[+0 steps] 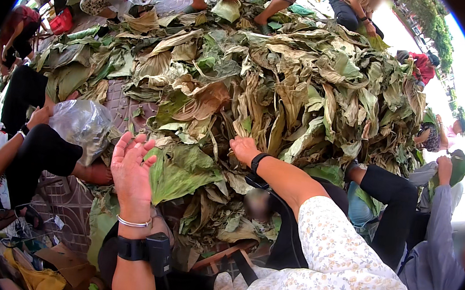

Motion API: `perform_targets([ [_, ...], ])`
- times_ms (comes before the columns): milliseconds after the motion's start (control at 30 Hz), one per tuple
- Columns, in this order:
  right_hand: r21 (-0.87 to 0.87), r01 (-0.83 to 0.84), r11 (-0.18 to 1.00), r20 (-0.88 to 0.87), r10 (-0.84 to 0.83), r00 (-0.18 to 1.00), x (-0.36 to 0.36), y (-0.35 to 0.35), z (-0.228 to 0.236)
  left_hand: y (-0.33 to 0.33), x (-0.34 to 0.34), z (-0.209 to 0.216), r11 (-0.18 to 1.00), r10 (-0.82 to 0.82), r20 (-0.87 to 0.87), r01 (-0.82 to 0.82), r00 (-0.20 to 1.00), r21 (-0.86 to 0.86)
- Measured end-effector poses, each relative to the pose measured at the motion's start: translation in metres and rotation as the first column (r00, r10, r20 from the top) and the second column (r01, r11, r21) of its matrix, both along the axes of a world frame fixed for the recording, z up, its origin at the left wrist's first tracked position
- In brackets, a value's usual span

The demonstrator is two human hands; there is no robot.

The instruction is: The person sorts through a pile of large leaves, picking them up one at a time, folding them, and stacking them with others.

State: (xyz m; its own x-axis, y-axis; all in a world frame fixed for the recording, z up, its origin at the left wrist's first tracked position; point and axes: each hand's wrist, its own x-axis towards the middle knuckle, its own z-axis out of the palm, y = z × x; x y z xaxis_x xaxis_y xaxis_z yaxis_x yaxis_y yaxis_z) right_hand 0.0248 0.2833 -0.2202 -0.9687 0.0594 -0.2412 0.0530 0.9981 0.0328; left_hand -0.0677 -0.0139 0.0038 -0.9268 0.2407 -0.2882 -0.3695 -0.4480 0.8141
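Note:
My left hand (132, 171) is raised with its palm turned up and its fingers apart, holding nothing. Just to its right lies a broad green leaf (184, 169), part of a large heap of dried leaves (284, 82) in front of me. My right hand (245, 150) reaches into the near side of this heap. Its fingers are closed on a withered brown leaf (240, 127), whose lower end is hidden by the hand. Most leaves in the heap are crumpled and brown, with some green ones among them.
People sit around the heap; one at the far side holds a pale green leaf (227, 9). A clear plastic bag (83, 123) lies at left, beside another person's bent legs. Patterned paving (61, 206) shows at left. Cardboard (66, 266) and yellow cloth (39, 280) lie at lower left.

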Motion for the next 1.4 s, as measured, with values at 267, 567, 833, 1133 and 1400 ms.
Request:
perform_targets([
  [267,-0.496,0.258,0.829,0.150,-0.211,0.966,0.045,0.021,0.034,-0.028,-0.011,-0.001,0.998,0.060,-0.044,-0.060,0.997,0.015],
  [567,-0.812,0.059,0.580,0.048,-0.034,0.998,0.064,-0.053,0.041,-0.024,-0.011,-0.004,0.999,0.038,-0.032,-0.038,0.999,0.001],
  [833,-0.795,-0.037,0.606,0.066,0.148,0.987,0.075,-0.098,0.037,-0.019,-0.006,-0.001,1.000,0.015,-0.015,-0.016,1.000,-0.016],
  [1133,-0.708,0.155,0.689,0.428,0.244,0.870,0.046,-0.075,0.039,-0.026,-0.010,0.001,0.999,0.036,-0.028,-0.036,0.999,-0.006],
  [1400,-0.710,0.462,0.531,0.248,-0.425,0.870,-0.034,-0.100,0.002,-0.035,-0.015,-0.001,0.998,0.055,-0.032,-0.055,0.998,-0.003],
])
